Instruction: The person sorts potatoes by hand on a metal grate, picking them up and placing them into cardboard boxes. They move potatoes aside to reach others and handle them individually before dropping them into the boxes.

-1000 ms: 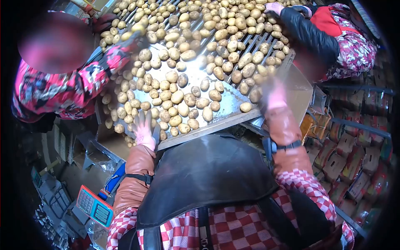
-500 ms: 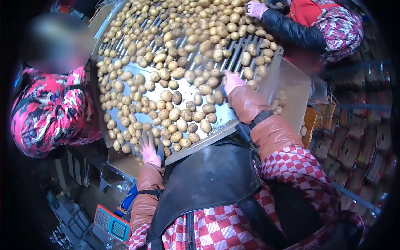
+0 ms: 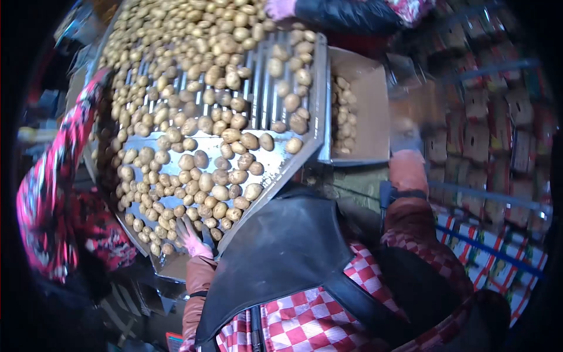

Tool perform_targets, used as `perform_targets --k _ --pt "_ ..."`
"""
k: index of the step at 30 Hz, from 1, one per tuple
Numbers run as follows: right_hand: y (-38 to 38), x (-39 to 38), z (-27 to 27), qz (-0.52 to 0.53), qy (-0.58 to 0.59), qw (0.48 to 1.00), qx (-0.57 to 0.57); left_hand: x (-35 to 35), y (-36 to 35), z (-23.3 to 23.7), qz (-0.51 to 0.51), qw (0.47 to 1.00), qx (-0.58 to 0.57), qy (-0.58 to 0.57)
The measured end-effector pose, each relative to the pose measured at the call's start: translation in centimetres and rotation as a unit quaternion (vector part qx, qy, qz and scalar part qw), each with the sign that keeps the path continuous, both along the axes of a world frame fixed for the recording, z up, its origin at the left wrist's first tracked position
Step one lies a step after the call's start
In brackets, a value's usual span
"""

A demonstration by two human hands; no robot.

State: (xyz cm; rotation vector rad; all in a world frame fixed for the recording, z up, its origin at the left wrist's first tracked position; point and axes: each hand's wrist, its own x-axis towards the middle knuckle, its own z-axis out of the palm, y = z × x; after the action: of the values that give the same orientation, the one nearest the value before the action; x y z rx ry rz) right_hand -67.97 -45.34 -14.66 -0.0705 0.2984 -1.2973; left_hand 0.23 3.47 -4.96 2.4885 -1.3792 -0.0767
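Note:
Many potatoes point(image 3: 205, 182) cover a metal sorting table with a slatted upper part and a smooth metal sheet point(image 3: 272, 149) nearer me. My left hand point(image 3: 193, 239), in a pink glove, rests with fingers spread against potatoes at the table's near edge. Off to the right, beyond a cardboard box point(image 3: 370, 111) holding potatoes, my right hand point(image 3: 406, 141) is smeared by motion. Its fingers cannot be made out, nor whether it holds anything.
A co-worker's pink-gloved hand point(image 3: 280, 8) lies at the potatoes at the top. Another person in a camouflage-patterned sleeve point(image 3: 73, 132) reaches in from the left. Cardboard boxes point(image 3: 475, 138) are stacked at the right, with printed white boxes point(image 3: 492, 252) below.
My right hand has left the potatoes and swung right, past the cardboard box. My view has turned right. My left hand stays at the near edge. The left co-worker's arm now reaches toward the potatoes.

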Motion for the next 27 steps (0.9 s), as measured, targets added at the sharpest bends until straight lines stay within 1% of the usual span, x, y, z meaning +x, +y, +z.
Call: perform_targets --k 1,2,3,4,5,6,7,8,9,10,11,12,13,14,15,16,17,18,19,20,21,22,23,24,25,26,27 --pt "1.8 2.5 4.6 -0.099 0.113 0.987 0.054 0.2 -0.1 0.3 0.013 1.000 0.012 -0.006" --pt "3.6 4.8 9.1 -0.176 0.240 0.947 0.124 0.4 0.2 -0.3 0.025 1.000 0.014 -0.001" --pt "1.7 0.5 4.8 -0.104 0.170 0.978 0.068 0.6 -0.1 0.3 0.034 0.999 0.016 0.019" --pt "2.6 1.8 4.7 -0.057 -0.107 0.984 0.130 0.4 -0.1 0.8 0.040 0.998 0.024 0.042" --pt "3.1 4.1 5.2 -0.008 -0.369 0.907 0.201 0.4 -0.3 0.7 0.073 0.994 0.031 0.073" --pt "3.5 9.1 6.0 0.021 -0.214 0.965 0.153 0.3 -1.1 1.6 0.096 0.991 0.052 0.082" --pt "4.1 15.1 7.9 0.059 -0.025 0.993 0.098 0.1 -2.3 4.0 0.098 0.987 0.025 0.123" --pt "4.9 21.6 10.2 0.089 0.141 0.985 0.053 0.5 -3.0 2.9 0.121 0.981 0.020 0.152" --pt "4.1 24.4 8.5 0.218 0.112 0.969 -0.041 0.4 -3.3 2.9 0.089 0.987 -0.003 0.131" --pt "4.4 28.4 7.9 0.268 0.106 0.957 -0.027 -0.1 -3.4 3.0 0.059 0.992 -0.020 0.111" --pt "5.2 32.5 8.2 0.312 0.211 0.920 -0.108 -0.6 -4.0 3.2 0.039 0.995 0.043 0.084" --pt "6.4 36.2 9.4 0.340 0.306 0.866 -0.201 -0.9 -4.5 3.4 0.008 0.993 0.103 0.062" --pt "8.8 39.8 12.7 0.352 0.393 0.822 -0.212 -1.3 -4.0 4.5 0.002 0.994 0.087 0.065" --pt "9.1 41.7 14.0 0.407 0.390 0.819 -0.108 -1.2 -3.5 5.5 -0.011 0.995 0.069 0.070" --pt "9.1 43.1 14.6 0.453 0.361 0.810 -0.089 -0.4 -1.6 4.9 0.027 0.992 0.050 0.109" --pt "9.3 44.3 15.1 0.492 0.330 0.802 -0.070 -0.6 -0.1 5.0 0.122 0.981 0.039 0.146" --pt "9.9 45.5 15.9 0.515 0.332 0.789 -0.053 -0.5 2.1 2.9 0.159 0.979 0.040 0.119" --pt "10.3 46.2 16.0 0.525 0.334 0.781 -0.051 -1.0 4.1 0.8 0.196 0.975 0.043 0.092" --pt "10.7 47.0 15.9 0.542 0.368 0.753 -0.061 -1.5 4.2 3.8 0.248 0.962 0.050 0.101" --pt "11.6 48.3 16.3 0.558 0.399 0.724 -0.073 -1.7 4.0 4.0 0.259 0.959 0.052 0.101" --pt "12.8 49.9 16.5 0.565 0.420 0.707 -0.074 -1.8 3.4 4.3 0.274 0.955 0.062 0.095" --pt "14.6 51.5 16.7 0.582 0.364 0.724 -0.068 -1.8 2.6 4.2 0.288 0.951 0.068 0.088" --pt "15.7 53.5 17.0 0.608 0.391 0.685 -0.093 -1.7 1.2 3.3 0.206 0.977 0.014 0.052" --pt "16.9 55.4 17.5 0.631 0.417 0.643 -0.119 -2.8 -0.7 2.7 0.155 0.987 0.048 0.010" --pt "18.6 57.0 19.9 0.626 0.477 0.598 -0.149 -2.7 -1.2 3.2 0.067 0.997 0.038 0.014" --pt "18.6 57.7 19.2 0.610 0.486 0.585 -0.223 -2.4 -1.3 3.9 -0.021 0.999 0.027 0.017" --pt "17.6 58.0 18.8 0.632 0.516 0.523 -0.247 -2.1 -0.4 3.9 -0.012 0.999 0.027 0.015"
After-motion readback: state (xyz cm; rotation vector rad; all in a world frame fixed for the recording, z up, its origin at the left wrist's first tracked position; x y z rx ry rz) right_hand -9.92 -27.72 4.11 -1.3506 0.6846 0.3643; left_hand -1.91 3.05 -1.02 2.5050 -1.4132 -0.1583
